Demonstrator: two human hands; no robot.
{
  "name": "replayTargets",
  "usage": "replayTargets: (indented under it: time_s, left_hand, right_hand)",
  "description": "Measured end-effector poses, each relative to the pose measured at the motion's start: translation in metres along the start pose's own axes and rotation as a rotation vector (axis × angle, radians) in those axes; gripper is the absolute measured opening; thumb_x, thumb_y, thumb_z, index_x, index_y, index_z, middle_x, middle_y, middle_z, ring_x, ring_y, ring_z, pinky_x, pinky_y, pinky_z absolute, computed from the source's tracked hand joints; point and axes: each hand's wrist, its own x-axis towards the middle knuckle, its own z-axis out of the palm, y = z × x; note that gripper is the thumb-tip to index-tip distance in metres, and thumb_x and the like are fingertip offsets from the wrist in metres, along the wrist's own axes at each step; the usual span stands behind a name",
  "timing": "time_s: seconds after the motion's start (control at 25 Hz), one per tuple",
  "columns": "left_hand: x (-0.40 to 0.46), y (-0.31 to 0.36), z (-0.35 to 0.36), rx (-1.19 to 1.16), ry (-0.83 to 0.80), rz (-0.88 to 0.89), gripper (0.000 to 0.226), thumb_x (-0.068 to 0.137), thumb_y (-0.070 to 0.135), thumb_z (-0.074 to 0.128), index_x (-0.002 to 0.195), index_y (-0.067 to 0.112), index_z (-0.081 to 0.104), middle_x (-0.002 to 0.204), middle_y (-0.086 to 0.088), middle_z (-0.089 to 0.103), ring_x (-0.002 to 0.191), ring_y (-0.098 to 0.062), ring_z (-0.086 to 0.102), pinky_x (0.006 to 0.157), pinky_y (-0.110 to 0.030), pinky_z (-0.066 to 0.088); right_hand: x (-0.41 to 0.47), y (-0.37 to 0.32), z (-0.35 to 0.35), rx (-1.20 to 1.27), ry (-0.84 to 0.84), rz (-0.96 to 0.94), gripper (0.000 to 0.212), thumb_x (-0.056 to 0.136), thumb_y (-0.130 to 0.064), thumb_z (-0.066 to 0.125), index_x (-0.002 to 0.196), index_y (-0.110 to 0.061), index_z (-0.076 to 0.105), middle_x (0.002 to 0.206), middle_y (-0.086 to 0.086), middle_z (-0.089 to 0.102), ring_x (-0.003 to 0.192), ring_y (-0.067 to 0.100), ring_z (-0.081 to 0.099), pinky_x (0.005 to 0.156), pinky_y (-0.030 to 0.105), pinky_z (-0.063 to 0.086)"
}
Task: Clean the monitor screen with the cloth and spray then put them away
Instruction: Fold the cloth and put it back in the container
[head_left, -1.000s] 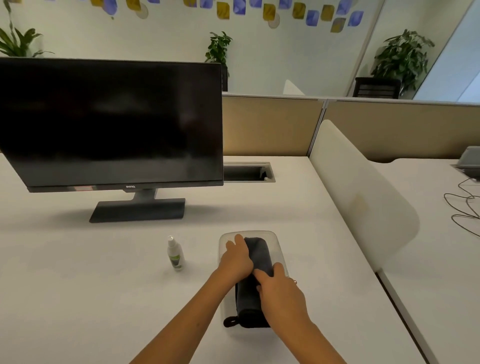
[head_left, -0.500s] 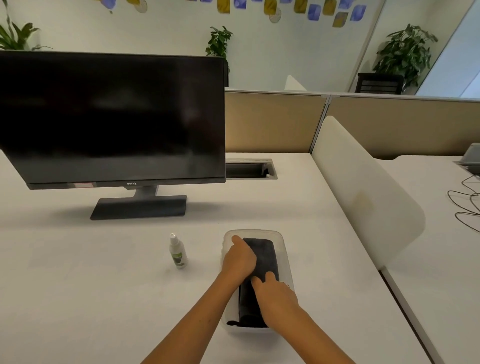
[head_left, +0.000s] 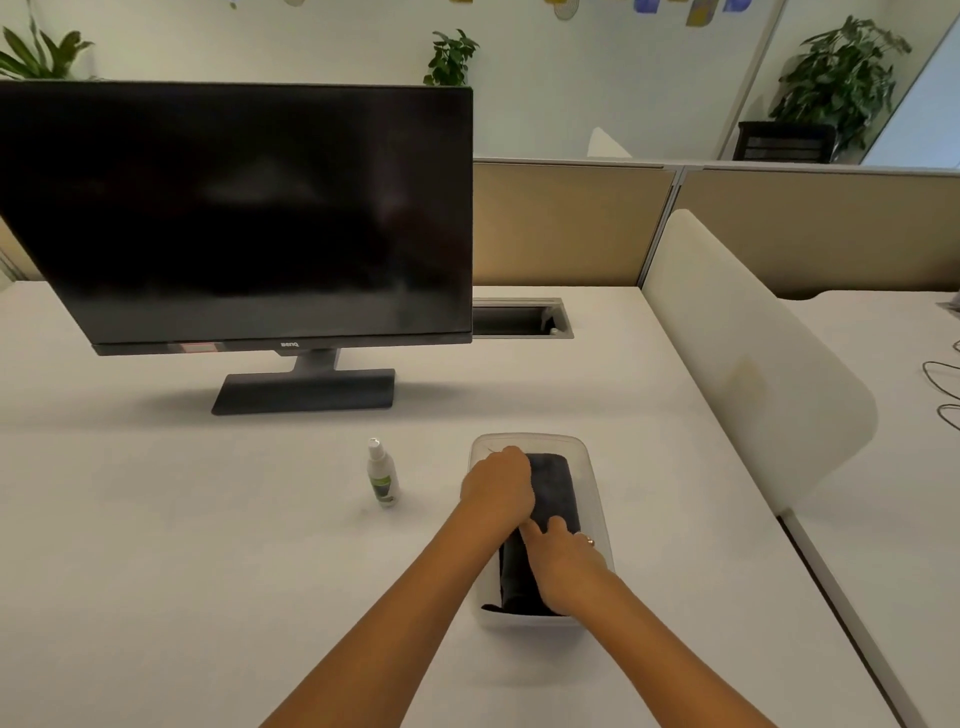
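A dark folded cloth (head_left: 556, 491) lies lengthwise inside a clear plastic bin (head_left: 589, 457) on the white desk. My left hand (head_left: 498, 486) presses on the cloth's far left part, fingers curled down. My right hand (head_left: 563, 564) rests on its near part, fingers flat on the fabric. A small spray bottle (head_left: 382, 475) with a white cap and green label stands upright left of the bin, apart from both hands. The black monitor (head_left: 244, 218), screen dark, stands at the back left on its stand.
A white curved divider (head_left: 748, 374) rises to the right of the bin. A cable slot (head_left: 519, 319) sits in the desk behind the monitor's right corner. Cables (head_left: 943, 389) lie on the neighbouring desk at far right. Beige partitions run along the back.
The cloth has settled deeper into the bin under both hands. The head camera has come closer. The bottle has not moved.
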Motion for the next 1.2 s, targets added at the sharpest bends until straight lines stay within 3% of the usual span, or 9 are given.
replayTargets:
  time_s: [0.16, 0.24, 0.32, 0.36, 0.52, 0.6, 0.84, 1.04, 1.2]
  left_hand:
    - [-0.04, -0.038, -0.016, -0.094, 0.192, 0.088, 0.028, 0.094, 0.026, 0.049, 0.12, 0.016, 0.047, 0.112, -0.006, 0.061, 0.095, -0.022, 0.062, 0.077, -0.027, 0.047]
    - [-0.062, -0.058, -0.008, -0.217, 0.21, 0.068, 0.027, 0.095, 0.034, 0.047, 0.118, 0.02, 0.044, 0.104, 0.0, 0.06, 0.084, -0.016, 0.061, 0.071, -0.023, 0.045]
    - [-0.075, -0.068, 0.008, -0.308, 0.167, 0.035, 0.029, 0.094, 0.041, 0.044, 0.117, 0.023, 0.039, 0.095, 0.001, 0.06, 0.074, -0.014, 0.057, 0.068, -0.022, 0.047]
    - [-0.079, -0.072, 0.015, -0.352, 0.15, 0.02, 0.031, 0.094, 0.045, 0.042, 0.116, 0.024, 0.038, 0.094, -0.001, 0.061, 0.073, -0.014, 0.056, 0.067, -0.023, 0.047]
    - [-0.084, -0.085, 0.035, -0.511, 0.13, -0.011, 0.034, 0.094, 0.047, 0.042, 0.115, 0.021, 0.042, 0.087, 0.002, 0.061, 0.064, -0.012, 0.059, 0.063, -0.019, 0.049]
    - [-0.085, -0.089, 0.038, -0.582, 0.091, -0.018, 0.032, 0.094, 0.046, 0.043, 0.114, 0.021, 0.043, 0.087, 0.004, 0.06, 0.057, -0.012, 0.06, 0.057, -0.017, 0.051]
    - [-0.086, -0.09, 0.034, -0.649, 0.015, -0.046, 0.031, 0.093, 0.048, 0.044, 0.11, 0.022, 0.042, 0.09, 0.001, 0.06, 0.056, -0.012, 0.058, 0.048, -0.014, 0.047]
    - [-0.092, -0.093, 0.029, -0.851, -0.098, -0.082, 0.027, 0.092, 0.05, 0.04, 0.094, 0.023, 0.043, 0.075, 0.001, 0.057, 0.054, -0.009, 0.057, 0.049, -0.018, 0.044]
    - [-0.092, -0.096, 0.028, -0.899, -0.138, -0.078, 0.028, 0.093, 0.05, 0.041, 0.095, 0.022, 0.044, 0.076, 0.001, 0.058, 0.061, -0.009, 0.06, 0.051, -0.016, 0.046]
  right_hand:
    - [0.013, 0.0, -0.044, 0.092, -0.111, 0.171, 0.044, 0.089, -0.021, 0.063, 0.131, -0.014, 0.049, 0.121, 0.008, 0.056, 0.099, 0.021, 0.055, 0.086, 0.029, 0.046]
    - [0.021, -0.008, -0.068, 0.173, 0.081, 0.201, 0.033, 0.09, -0.025, 0.062, 0.121, -0.013, 0.058, 0.114, 0.006, 0.061, 0.096, 0.02, 0.058, 0.087, 0.028, 0.047]
    - [0.03, -0.027, -0.082, 0.302, 0.385, 0.051, 0.029, 0.09, -0.026, 0.061, 0.117, -0.015, 0.063, 0.113, 0.005, 0.065, 0.097, 0.02, 0.061, 0.088, 0.025, 0.046]
    - [0.036, -0.041, -0.086, 0.413, 0.449, -0.064, 0.03, 0.09, -0.026, 0.062, 0.118, -0.017, 0.063, 0.114, 0.004, 0.065, 0.098, 0.019, 0.061, 0.087, 0.024, 0.045]
    - [0.066, -0.097, -0.08, 0.585, 0.321, -0.339, 0.044, 0.087, -0.032, 0.065, 0.128, -0.022, 0.056, 0.131, 0.001, 0.057, 0.109, 0.019, 0.058, 0.096, 0.029, 0.045]
    - [0.081, -0.114, -0.072, 0.6, 0.315, -0.339, 0.042, 0.087, -0.031, 0.065, 0.127, -0.02, 0.058, 0.133, 0.003, 0.056, 0.114, 0.023, 0.056, 0.1, 0.032, 0.044]
    - [0.092, -0.127, -0.069, 0.667, 0.369, -0.245, 0.031, 0.088, -0.027, 0.064, 0.113, -0.009, 0.066, 0.114, 0.01, 0.065, 0.1, 0.024, 0.06, 0.09, 0.027, 0.045]
    - [0.049, -0.101, -0.118, 0.742, 0.732, -0.331, 0.023, 0.086, -0.026, 0.066, 0.103, -0.011, 0.072, 0.095, 0.003, 0.069, 0.08, 0.01, 0.059, 0.068, 0.006, 0.037]
    - [0.012, -0.052, -0.154, 0.674, 0.936, -0.226, 0.024, 0.083, -0.031, 0.069, 0.099, -0.014, 0.074, 0.083, -0.006, 0.064, 0.063, 0.002, 0.052, 0.063, 0.009, 0.036]
